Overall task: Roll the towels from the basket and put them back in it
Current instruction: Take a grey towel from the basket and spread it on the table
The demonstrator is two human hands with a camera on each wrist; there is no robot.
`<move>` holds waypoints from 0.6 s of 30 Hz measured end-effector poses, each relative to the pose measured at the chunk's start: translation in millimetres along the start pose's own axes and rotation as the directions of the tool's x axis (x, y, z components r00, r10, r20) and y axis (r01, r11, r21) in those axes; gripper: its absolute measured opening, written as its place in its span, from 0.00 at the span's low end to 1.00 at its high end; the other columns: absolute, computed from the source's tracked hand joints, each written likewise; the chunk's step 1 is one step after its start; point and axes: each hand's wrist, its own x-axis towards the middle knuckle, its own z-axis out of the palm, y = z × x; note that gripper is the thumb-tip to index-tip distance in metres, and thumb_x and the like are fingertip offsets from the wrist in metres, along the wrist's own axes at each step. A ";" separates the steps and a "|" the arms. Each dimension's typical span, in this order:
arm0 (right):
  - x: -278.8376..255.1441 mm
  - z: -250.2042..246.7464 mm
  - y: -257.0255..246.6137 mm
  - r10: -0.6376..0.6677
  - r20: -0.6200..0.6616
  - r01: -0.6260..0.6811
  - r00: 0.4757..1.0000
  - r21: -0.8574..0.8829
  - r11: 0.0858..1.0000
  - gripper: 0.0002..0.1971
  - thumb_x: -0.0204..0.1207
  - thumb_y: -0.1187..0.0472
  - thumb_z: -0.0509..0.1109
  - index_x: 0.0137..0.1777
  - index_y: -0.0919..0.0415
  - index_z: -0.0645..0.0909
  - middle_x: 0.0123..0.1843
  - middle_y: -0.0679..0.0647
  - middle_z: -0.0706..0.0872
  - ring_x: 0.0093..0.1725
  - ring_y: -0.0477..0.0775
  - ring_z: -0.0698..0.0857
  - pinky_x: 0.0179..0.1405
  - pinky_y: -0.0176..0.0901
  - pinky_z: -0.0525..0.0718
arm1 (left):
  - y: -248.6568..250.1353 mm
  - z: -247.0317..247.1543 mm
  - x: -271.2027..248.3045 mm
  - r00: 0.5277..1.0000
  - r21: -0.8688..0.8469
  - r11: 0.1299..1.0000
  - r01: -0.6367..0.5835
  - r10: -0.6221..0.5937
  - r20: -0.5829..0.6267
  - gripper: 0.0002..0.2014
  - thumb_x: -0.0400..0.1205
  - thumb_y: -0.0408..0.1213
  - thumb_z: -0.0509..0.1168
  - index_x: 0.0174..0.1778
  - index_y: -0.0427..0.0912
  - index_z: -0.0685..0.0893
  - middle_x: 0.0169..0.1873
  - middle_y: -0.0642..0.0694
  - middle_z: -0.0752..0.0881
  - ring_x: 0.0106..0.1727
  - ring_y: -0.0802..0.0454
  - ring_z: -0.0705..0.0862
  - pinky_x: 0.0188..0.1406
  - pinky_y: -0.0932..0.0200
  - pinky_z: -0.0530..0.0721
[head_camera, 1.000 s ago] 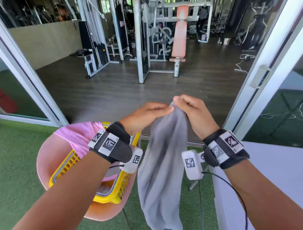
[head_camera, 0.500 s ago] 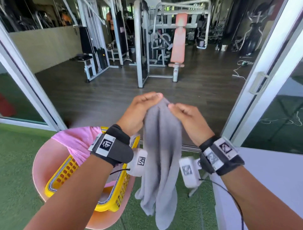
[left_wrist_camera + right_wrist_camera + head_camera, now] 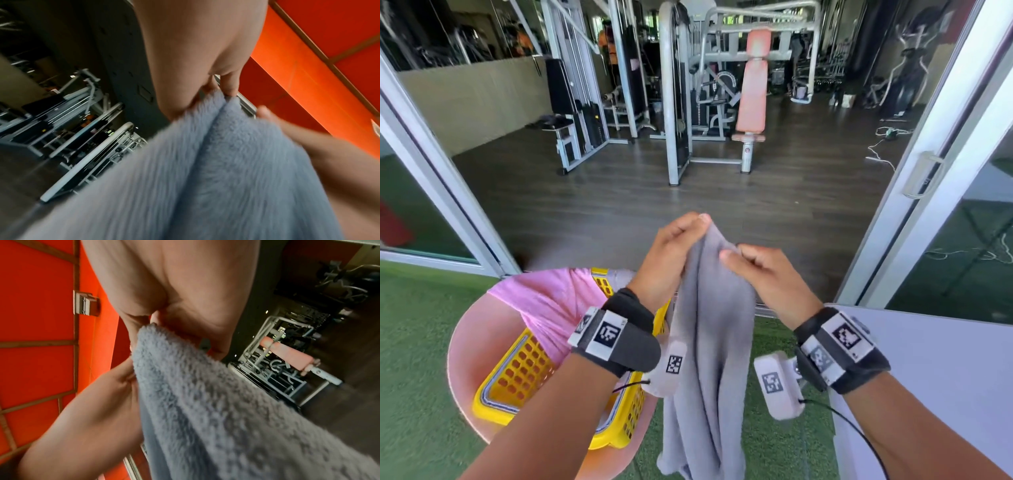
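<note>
A grey towel (image 3: 709,349) hangs in folds in front of me, held up by its top edge. My left hand (image 3: 674,250) grips the top of it, fingers curled over the cloth. My right hand (image 3: 753,270) pinches the edge just to the right. The fluffy grey towel (image 3: 205,170) fills the left wrist view under the left hand (image 3: 213,87). The same towel (image 3: 216,402) fills the right wrist view below the right hand (image 3: 156,324). A yellow basket (image 3: 524,373) sits on a pink chair (image 3: 465,342) at lower left, with a pink towel (image 3: 551,301) draped over its far rim.
A white table (image 3: 945,377) stands at lower right. Green turf (image 3: 410,359) covers the ground around the chair. Ahead, open sliding doors (image 3: 928,171) lead onto a dark gym floor with weight machines (image 3: 722,85).
The hands have shifted their hold along the towel's top edge; the left now sits higher than the right. The towel's lower end has risen and hangs more bunched.
</note>
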 end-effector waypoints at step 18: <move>12.8 -13.5 -21.6 0.022 -0.133 -0.007 0.991 0.111 0.994 0.29 0.79 0.47 0.69 0.33 0.76 0.72 0.33 0.56 0.66 0.36 0.51 0.64 0.35 0.49 0.62 | 1.6 13.2 -24.7 0.990 0.069 0.997 0.022 -0.032 0.139 0.12 0.85 0.36 0.61 0.42 0.33 0.86 0.37 0.46 0.86 0.39 0.55 0.82 0.41 0.62 0.80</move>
